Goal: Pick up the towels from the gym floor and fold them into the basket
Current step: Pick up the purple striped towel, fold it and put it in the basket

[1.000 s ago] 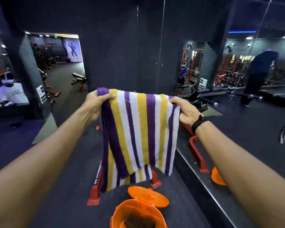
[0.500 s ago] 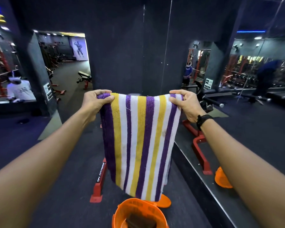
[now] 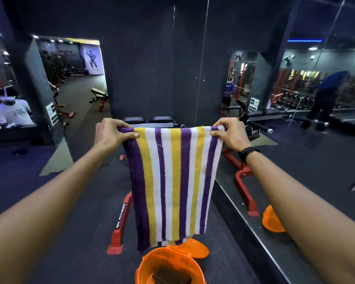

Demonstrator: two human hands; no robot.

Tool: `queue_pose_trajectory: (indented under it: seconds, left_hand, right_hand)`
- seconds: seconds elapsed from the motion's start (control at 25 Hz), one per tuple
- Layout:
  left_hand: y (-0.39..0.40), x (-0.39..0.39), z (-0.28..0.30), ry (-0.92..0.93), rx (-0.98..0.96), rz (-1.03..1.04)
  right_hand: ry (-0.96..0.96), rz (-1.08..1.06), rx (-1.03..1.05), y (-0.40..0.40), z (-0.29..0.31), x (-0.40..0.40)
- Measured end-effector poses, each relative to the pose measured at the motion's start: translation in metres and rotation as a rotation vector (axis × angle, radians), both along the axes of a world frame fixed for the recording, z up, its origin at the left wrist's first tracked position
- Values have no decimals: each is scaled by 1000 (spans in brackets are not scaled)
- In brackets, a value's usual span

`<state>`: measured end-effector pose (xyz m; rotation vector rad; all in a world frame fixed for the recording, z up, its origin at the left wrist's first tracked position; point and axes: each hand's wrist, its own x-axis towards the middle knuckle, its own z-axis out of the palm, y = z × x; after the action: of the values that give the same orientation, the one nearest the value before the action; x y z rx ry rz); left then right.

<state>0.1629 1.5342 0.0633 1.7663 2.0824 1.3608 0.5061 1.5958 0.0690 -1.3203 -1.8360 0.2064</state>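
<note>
While both arms reach out toward the middle of the frame, my left hand (image 3: pixel 113 134) pinches the top left corner of the towel (image 3: pixel 172 181), thumb on the front over the purple and yellow stripes, fingers curled behind. My right hand (image 3: pixel 231 133) pinches the top right corner the same way; a black band (image 3: pixel 246 153) sits on that wrist. Towel hangs flat and upright between the hands, centre of frame, purple, yellow and white stripes running top to bottom, top edge pulled fairly straight. A second layer shows behind along the left and bottom edges, so it looks doubled over. Its bottom edge hangs just above the orange basket (image 3: pixel 152 269) at lower centre, not touching it as far as I can tell. Basket stands on the dark gym floor (image 3: pixel 70 232), its lid (image 3: pixel 195 248) swung open behind it, something dark folded inside, can't tell what. Red bench frame (image 3: pixel 121 218) sits on the floor behind the towel, lower left of centre. Mirror wall (image 3: pixel 305 160) on the right side shows an orange reflection at lower right.
</note>
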Motion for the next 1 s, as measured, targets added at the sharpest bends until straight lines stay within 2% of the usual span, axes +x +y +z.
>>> queue_pose_trajectory:
  seconds: [0.08, 0.12, 0.2, 0.28, 0.32, 0.36, 0.4, 0.44, 0.48, 0.52, 0.6, 0.64, 0.68, 0.76, 0.88, 0.92, 1.0]
  left_hand:
    - [3, 0, 0, 181, -47, 89]
    - [5, 0, 0, 234, -70, 60]
    - [6, -2, -4, 239, -192, -96]
    - [3, -1, 0, 323, -414, -245]
    - [5, 1, 7, 375, -436, -278]
    - [8, 5, 20, 345, -345, -269]
    - [14, 6, 33, 212, -167, -247]
    - [17, 9, 47, -46, 17, -276]
    - [19, 12, 57, -312, 95, -374]
    - [18, 15, 56, -456, 44, -472]
    - [8, 23, 29, -424, -221, -546]
    - [4, 26, 10, -400, -327, -518]
    - [0, 25, -5, -458, -372, -488]
    - [2, 18, -18, -687, -350, -418]
    - [2, 10, -11, -984, -348, -401]
    - [4, 8, -12, -986, -366, -463]
    - [1, 12, -15, -873, -395, -571]
  right_hand:
    - [-54, -69, 19, 7, -3, 4]
    - [-81, -71, 14, 10, -4, 7]
    - [-107, -3, -62, 10, -9, 10]
    - [-197, 106, -230, 5, -5, 15]
    - [-240, 165, -278, 4, 3, 16]
    - [-204, 222, -280, 5, 17, 18]
    - [-47, 275, -249, 5, 34, 19]
    - [193, 340, -233, 6, 52, 21]
    - [369, 412, -281, 8, 65, 24]
    - [393, 464, -391, 7, 68, 23]
    - [215, 460, -617, 0, 43, 19]
    - [208, 450, -694, -3, 22, 16]
    - [280, 439, -746, -5, 4, 14]
    - [483, 416, -785, -4, -18, 15]
    - [758, 382, -812, 4, -18, 13]
    - [809, 355, -821, 7, -17, 9]
    - [913, 312, -868, 12, -16, 0]
